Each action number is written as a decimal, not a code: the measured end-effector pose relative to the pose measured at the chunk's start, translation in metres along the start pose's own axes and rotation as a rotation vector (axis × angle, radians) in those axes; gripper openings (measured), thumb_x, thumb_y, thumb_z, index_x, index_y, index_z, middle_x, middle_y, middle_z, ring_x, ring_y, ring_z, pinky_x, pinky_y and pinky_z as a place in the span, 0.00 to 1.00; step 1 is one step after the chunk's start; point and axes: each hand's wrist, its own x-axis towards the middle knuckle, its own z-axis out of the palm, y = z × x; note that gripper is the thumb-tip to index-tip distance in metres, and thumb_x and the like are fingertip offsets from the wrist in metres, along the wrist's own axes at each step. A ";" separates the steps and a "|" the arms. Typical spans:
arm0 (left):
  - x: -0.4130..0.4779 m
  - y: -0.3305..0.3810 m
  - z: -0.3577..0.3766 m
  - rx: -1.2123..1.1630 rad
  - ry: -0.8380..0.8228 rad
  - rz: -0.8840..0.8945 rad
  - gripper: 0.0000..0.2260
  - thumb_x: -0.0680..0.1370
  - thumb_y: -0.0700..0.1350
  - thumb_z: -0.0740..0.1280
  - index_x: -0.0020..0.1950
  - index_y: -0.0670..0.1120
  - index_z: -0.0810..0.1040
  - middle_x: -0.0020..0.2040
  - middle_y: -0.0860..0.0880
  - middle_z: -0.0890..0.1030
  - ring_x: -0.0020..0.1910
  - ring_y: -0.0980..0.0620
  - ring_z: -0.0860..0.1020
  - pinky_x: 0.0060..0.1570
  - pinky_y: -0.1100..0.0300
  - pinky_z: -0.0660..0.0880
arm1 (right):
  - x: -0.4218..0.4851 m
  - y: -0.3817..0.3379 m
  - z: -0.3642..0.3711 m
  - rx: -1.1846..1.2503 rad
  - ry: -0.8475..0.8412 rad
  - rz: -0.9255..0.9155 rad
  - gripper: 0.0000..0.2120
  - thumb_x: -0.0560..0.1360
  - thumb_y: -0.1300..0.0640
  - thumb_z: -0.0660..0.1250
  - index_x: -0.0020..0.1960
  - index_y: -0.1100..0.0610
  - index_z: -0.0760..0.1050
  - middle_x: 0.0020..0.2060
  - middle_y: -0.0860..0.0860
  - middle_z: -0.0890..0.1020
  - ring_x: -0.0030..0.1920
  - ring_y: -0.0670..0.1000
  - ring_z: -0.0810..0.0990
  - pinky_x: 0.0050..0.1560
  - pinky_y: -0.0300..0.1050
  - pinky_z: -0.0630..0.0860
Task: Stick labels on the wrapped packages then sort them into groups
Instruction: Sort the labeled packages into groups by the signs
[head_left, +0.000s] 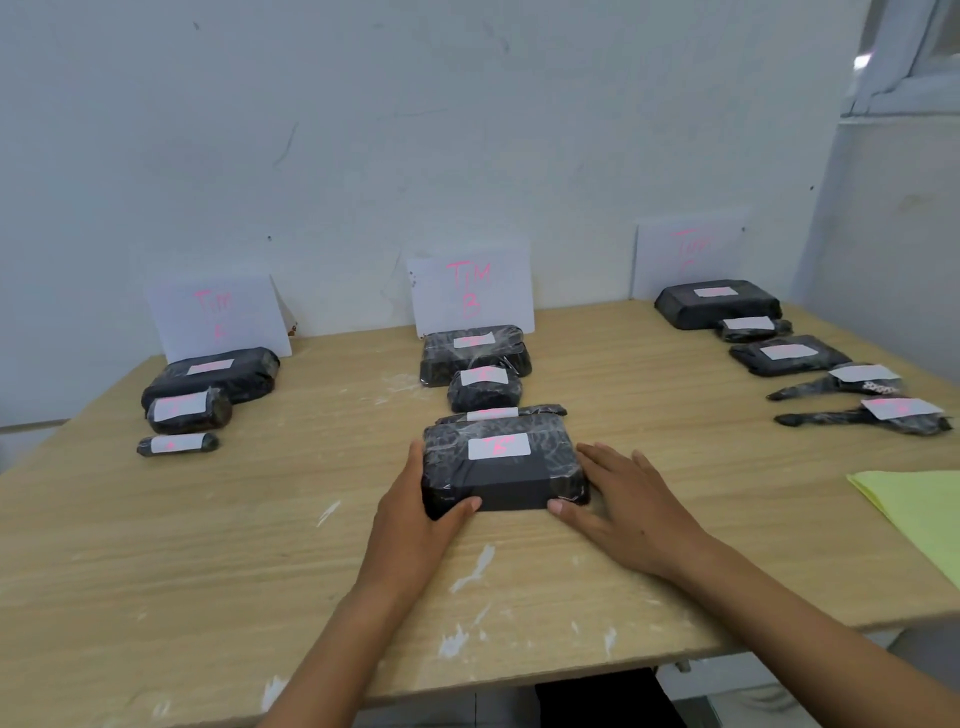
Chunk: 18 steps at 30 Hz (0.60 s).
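Toward the near edge of the desk (208, 545), our left hand (415, 512) cups the package (501, 470), thumb curled on its front; our right hand (626, 501) lies spread beside it, thumb touching.

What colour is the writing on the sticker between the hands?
Pink, on a white sticker atop the black package; the head view shows it best.

Left paper sign (218, 317): pink handwriting, "TIM" above what reads as "A". Middle paper sign (470, 288): "TIM" above "B". Right paper sign (688, 254): "TIM", faint; the character beneath is not legible. White label (498, 447) on the front package (501, 478): pink marks, blurred, unreadable. The other labels (784, 352) are equally illegible.
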 end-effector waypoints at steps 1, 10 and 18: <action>0.001 -0.001 0.001 0.002 0.000 -0.004 0.41 0.72 0.51 0.73 0.78 0.49 0.53 0.64 0.62 0.66 0.61 0.67 0.63 0.58 0.73 0.61 | 0.000 0.000 0.000 0.004 0.018 0.000 0.33 0.76 0.34 0.54 0.76 0.47 0.55 0.74 0.44 0.61 0.75 0.46 0.54 0.76 0.53 0.47; 0.003 -0.008 0.004 0.013 0.059 0.032 0.38 0.69 0.54 0.75 0.75 0.53 0.59 0.68 0.61 0.65 0.63 0.65 0.63 0.59 0.72 0.60 | -0.002 -0.004 -0.002 0.104 0.078 0.022 0.29 0.75 0.36 0.59 0.71 0.51 0.66 0.69 0.48 0.69 0.70 0.46 0.63 0.76 0.50 0.48; 0.003 -0.008 0.004 0.021 0.051 0.037 0.38 0.71 0.63 0.68 0.76 0.53 0.57 0.75 0.58 0.61 0.73 0.59 0.60 0.71 0.57 0.61 | -0.006 -0.013 -0.008 0.131 0.141 0.034 0.21 0.74 0.33 0.55 0.58 0.45 0.69 0.51 0.39 0.76 0.51 0.40 0.72 0.63 0.49 0.70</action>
